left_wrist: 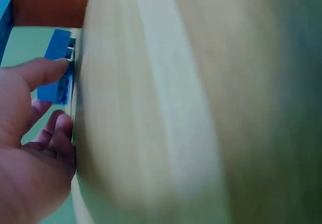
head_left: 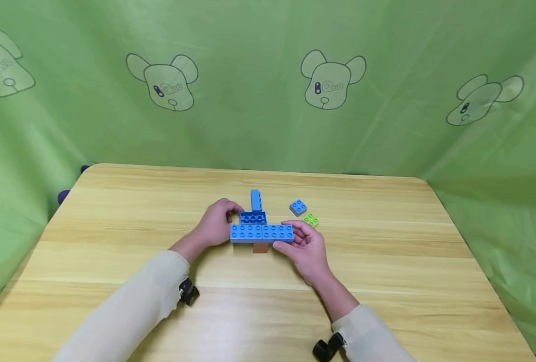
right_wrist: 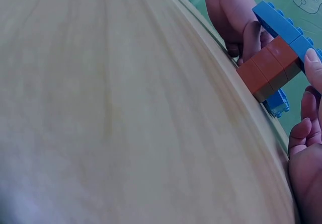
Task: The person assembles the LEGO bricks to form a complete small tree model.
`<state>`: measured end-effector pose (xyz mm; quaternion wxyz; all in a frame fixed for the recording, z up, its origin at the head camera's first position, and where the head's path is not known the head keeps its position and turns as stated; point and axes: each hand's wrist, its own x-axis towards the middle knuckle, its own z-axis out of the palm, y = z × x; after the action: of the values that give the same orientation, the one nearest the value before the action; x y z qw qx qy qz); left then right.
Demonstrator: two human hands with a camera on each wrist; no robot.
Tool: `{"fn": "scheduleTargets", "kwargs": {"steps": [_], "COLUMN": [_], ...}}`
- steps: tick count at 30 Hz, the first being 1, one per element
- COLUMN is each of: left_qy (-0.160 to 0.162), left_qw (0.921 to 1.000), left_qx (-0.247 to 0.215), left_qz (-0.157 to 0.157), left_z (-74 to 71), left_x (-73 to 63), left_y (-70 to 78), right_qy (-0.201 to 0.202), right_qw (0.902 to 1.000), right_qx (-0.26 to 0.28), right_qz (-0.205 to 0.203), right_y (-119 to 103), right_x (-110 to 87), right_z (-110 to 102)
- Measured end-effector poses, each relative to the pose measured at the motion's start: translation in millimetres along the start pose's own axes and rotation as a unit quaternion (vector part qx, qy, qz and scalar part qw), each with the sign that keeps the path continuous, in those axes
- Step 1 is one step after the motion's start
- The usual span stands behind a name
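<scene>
Two long blue bricks (head_left: 246, 233) lie end to end on top of a short stack of reddish-brown bricks (right_wrist: 266, 65). My right hand (head_left: 309, 251) grips the right end of this blue row, thumb in front and fingers behind. Just behind the row is another blue brick (head_left: 253, 217), its hollow underside showing in the head view. My left hand (head_left: 216, 221) pinches that brick at its left end; in the left wrist view the thumb (left_wrist: 48, 72) lies across it. The blue row partly hides the brown stack from above.
Farther back, a blue brick (head_left: 256, 200) rests on its side. A small blue brick (head_left: 297, 207) and a lime green brick (head_left: 310, 219) lie behind my right hand. The wooden table (head_left: 399, 251) meets a green curtain (head_left: 259, 125) at its far edge.
</scene>
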<state>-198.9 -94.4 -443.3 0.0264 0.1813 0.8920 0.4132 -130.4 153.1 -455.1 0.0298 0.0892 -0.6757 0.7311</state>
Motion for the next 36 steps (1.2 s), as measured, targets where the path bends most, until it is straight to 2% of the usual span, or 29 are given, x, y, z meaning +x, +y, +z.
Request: {"fn": "scheduleTargets", "kwargs": {"steps": [4, 9, 12, 15, 22, 26, 31, 36], "left_qy": [0.028, 0.048, 0.062, 0.075, 0.079, 0.087, 0.103, 0.096], "left_qw": [0.9960, 0.9818, 0.9736, 0.9697, 0.9725, 0.9728, 0.9806, 0.9850], "left_qx": [-0.073, -0.167, -0.204, -0.223, -0.217, -0.211, -0.155, -0.108], "left_qz": [-0.042, -0.076, -0.082, -0.066, 0.028, 0.042, 0.062, 0.094], "left_z": [-7.0, -17.4, -23.6, -29.7, -35.5, -34.6, -32.6, -26.2], "left_x": [-7.7, -18.0, -23.4, -28.5, -34.4, -36.6, -41.1, -44.1], "left_y": [-3.6, -7.2, -7.0, -2.1, 21.7, 36.3, 49.8, 56.2], "right_qy": [0.004, 0.007, 0.008, 0.005, 0.005, 0.002, -0.003, 0.000], "right_qw": [1.0000, 1.0000, 1.0000, 1.0000, 0.9999, 0.9999, 0.9997, 0.9998], "right_qx": [0.000, 0.002, 0.004, 0.003, -0.004, -0.007, -0.009, -0.008], "right_qz": [-0.006, -0.004, -0.004, -0.007, -0.013, -0.015, -0.021, -0.020], "right_y": [0.4, 2.0, 2.8, 3.4, 4.4, 5.0, 5.1, 4.2], "right_x": [-0.3, -0.2, -0.3, -0.3, 0.7, 0.5, 0.0, 0.0], "right_z": [0.8, 1.3, 1.4, 1.5, 1.2, 0.8, 0.4, 0.4]}}
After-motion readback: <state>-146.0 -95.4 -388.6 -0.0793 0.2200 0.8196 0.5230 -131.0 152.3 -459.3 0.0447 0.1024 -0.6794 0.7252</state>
